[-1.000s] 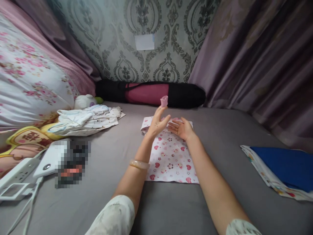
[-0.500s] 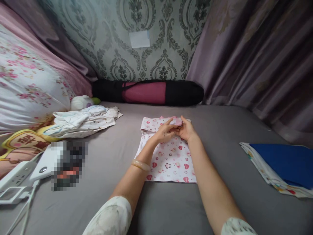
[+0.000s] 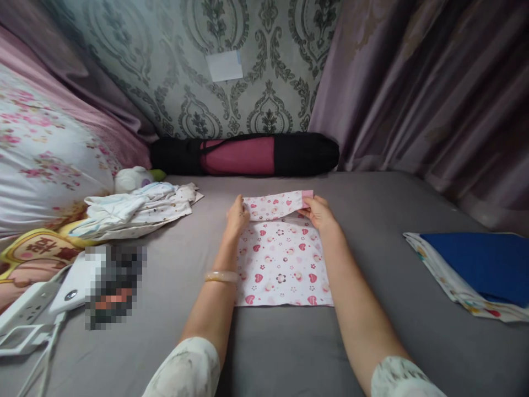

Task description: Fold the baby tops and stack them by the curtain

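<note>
A white child's garment printed with pink hearts and flowers [image 3: 281, 264] lies flat on the grey bed sheet, a strip folded across its far end. My left hand [image 3: 238, 216], with a bangle on the wrist, is closed at the left end of that strip; its fingertips are partly hidden. At the opposite end, my right hand [image 3: 318, 211] pinches the pink cuff between thumb and fingers. Between the hands the strip looks stretched straight and slightly raised.
Folded blue and white cloth [image 3: 475, 270] lies to the right. Crumpled light clothes [image 3: 136, 207], a white power bank [image 3: 78, 281] and a power strip [image 3: 25, 309] with cables are on the left. A long black and pink bag [image 3: 243, 155] lies along the wall.
My left hand has moved left from the middle to the strip's left end. The pink cuff, in my right hand, now lies stretched out at the right end. The view has shifted slightly.
</note>
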Tool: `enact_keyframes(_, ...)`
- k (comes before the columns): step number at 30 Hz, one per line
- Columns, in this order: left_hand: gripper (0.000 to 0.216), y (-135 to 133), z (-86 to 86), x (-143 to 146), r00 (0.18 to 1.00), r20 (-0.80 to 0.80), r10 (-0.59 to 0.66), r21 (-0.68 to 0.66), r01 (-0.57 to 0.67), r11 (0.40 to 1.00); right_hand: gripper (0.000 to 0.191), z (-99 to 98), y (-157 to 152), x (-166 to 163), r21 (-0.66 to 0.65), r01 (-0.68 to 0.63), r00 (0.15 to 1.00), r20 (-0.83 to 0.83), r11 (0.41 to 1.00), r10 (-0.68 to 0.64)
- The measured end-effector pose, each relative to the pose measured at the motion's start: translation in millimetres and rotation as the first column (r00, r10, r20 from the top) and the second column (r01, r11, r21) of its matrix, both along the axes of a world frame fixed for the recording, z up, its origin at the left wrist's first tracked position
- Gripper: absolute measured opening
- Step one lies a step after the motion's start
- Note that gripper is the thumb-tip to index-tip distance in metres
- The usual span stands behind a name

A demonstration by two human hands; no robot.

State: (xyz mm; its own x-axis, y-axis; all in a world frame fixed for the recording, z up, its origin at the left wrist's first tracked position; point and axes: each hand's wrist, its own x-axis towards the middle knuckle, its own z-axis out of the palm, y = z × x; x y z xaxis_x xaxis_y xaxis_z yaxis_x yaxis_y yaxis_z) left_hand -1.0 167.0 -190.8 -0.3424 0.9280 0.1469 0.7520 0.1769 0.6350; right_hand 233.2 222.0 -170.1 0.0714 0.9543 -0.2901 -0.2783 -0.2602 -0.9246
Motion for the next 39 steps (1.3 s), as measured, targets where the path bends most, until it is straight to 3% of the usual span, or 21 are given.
enact_keyframes(7,0.065,-1,-13.4,10,0.986,-0.117,-0.115,-0.16,0.096,0.982,0.012,-10.4,7,19,0.04,0.092,0.988,0.118,0.995,-0.096)
enact_keyframes(10,0.067,1,-18.2,8,0.984,-0.131,-0.117,-0.184,0.092,0.979,0.011,-20.5,11,26,0.069,0.09,0.96,0.259,0.994,-0.105)
enact_keyframes(13,0.068,1,-21.5,5,0.984,-0.14,-0.111,-0.197,0.082,0.977,0.016,-28.7,14,32,0.104,0.089,0.837,0.532,0.991,-0.131)
enact_keyframes(16,0.068,1,-23.4,3,0.982,-0.147,-0.12,-0.196,0.09,0.976,0.024,-31.7,11,38,0.17,0.015,0.607,0.781,0.985,-0.144)
enact_keyframes(19,0.066,-1,-20.6,2,0.981,-0.151,-0.119,-0.184,0.091,0.979,0.028,-29.0,4,40,0.196,-0.043,0.406,0.899,0.98,-0.162)
enact_keyframes(22,0.057,-1,-9.1,10,0.984,-0.158,-0.081,-0.131,0.061,0.989,0.036,-23.6,-3,31,0.255,-0.068,0.257,0.939,0.964,-0.23)
enact_keyframes(24,0.051,0,1.2,25,0.981,-0.178,-0.072,-0.058,0.063,0.996,0.041,-20.9,-9,17,0.305,-0.17,0.21,0.94,0.937,-0.268)
enact_keyframes(26,0.049,1,8.7,44,0.97,-0.215,-0.114,0.008,0.118,0.993,0.046,-20.3,-16,-3,0.305,-0.359,0.182,0.95,0.882,-0.255)
enact_keyframes(29,0.051,2,7.9,69,0.932,-0.281,-0.227,0.013,0.24,0.971,0.052,-24.0,-28,-34,0.183,-0.614,0.078,0.982,0.768,-0.172)
enact_keyframes(31,0.054,2,0.3,74,0.912,-0.303,-0.275,-0.041,0.276,0.96,0.058,-28.8,-35,-48,0.089,-0.714,0.006,0.993,0.695,-0.122)
enact_keyframes(33,0.056,2,-9.0,71,0.905,-0.313,-0.289,-0.097,0.272,0.957,0.06,-33.8,-39,-55,0.039,-0.742,-0.026,0.996,0.669,-0.087)
enact_keyframes(39,0.053,6,-23.2,56,0.891,-0.377,-0.253,-0.14,0.215,0.967,0.055,-40.2,-37,-54,0.038,-0.713,-0.002,0.998,0.7,-0.055)
